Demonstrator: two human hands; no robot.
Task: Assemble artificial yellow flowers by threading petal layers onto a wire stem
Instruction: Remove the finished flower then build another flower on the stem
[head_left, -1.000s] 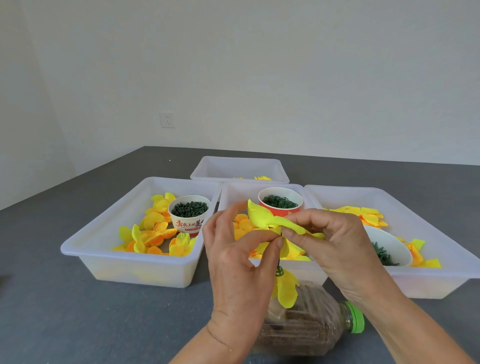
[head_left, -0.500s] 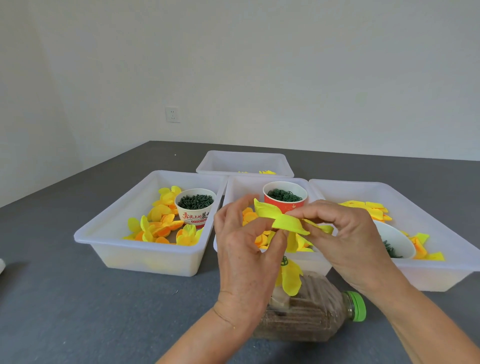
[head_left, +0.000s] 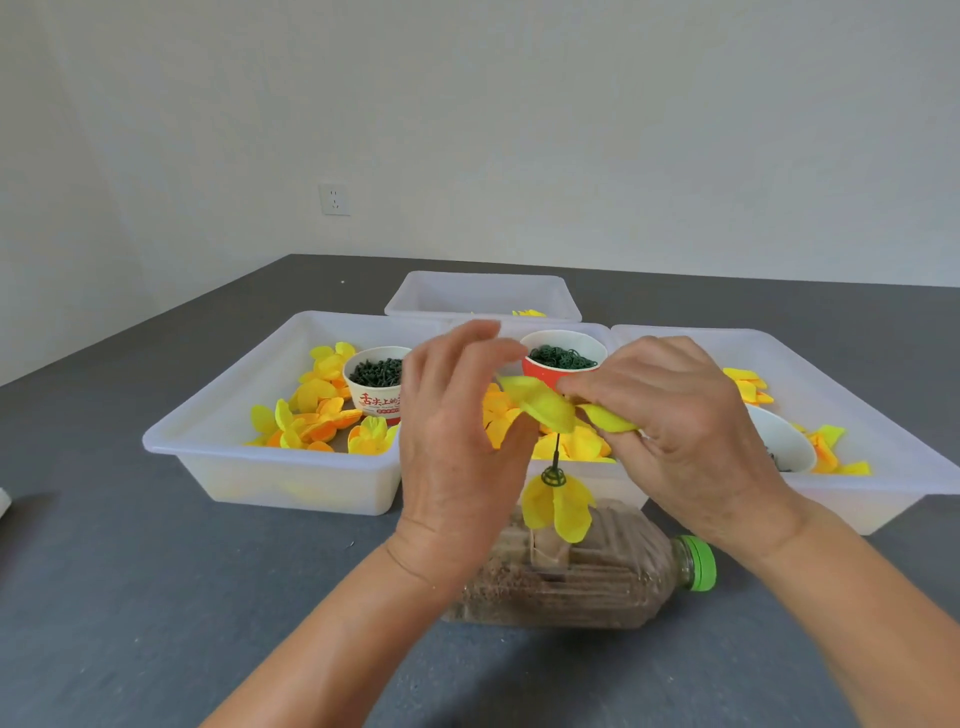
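Fingers (head_left: 582, 387) of the right hand (head_left: 675, 421) pinch a yellow petal layer (head_left: 550, 408) atop the wire stem (head_left: 556, 454). Left hand (head_left: 457, 431) fingers spread apart, thumb touching the petal's left edge. Bottle (head_left: 597, 571) lies near; trays (head_left: 270, 452) crowd the far side.

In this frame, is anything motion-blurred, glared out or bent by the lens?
Head view: left hand has soft, smeared fingertips; the yellow fabric petal layer stays readable. Lighting is even, without glare. The white plastic trays' edges splay outward, suggesting wide-angle distortion.
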